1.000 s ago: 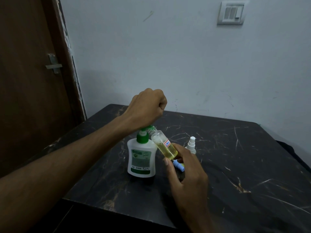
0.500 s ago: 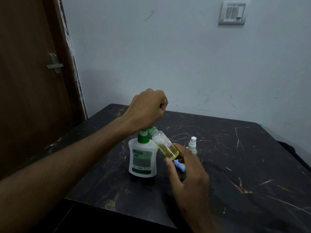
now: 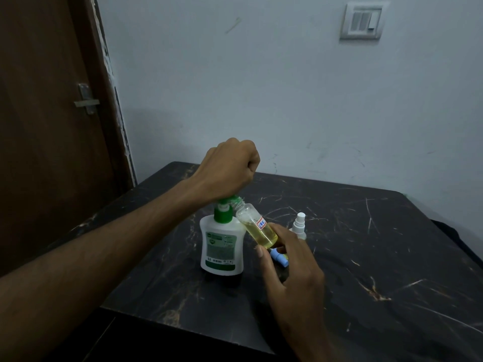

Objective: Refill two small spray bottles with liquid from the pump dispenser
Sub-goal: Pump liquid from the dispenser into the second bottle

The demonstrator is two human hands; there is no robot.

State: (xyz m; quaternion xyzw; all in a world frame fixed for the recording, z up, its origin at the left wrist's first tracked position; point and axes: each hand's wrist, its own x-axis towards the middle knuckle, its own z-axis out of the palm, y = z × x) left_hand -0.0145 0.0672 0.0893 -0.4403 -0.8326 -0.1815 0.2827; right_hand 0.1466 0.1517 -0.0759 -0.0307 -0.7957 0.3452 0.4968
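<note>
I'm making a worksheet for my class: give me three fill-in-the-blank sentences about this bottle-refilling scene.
1. The left hand presses on the ____ pump top of the dispenser.
2. The right hand tilts a small clear bottle holding ____ liquid.
3. The white spray bottle stands on the ____ table.

Missing words: green; yellow; black

My pump dispenser [image 3: 222, 246] looks like smooth white plastic; the table [image 3: 379, 246] at three o'clock, glossy scratched black marble.
</note>
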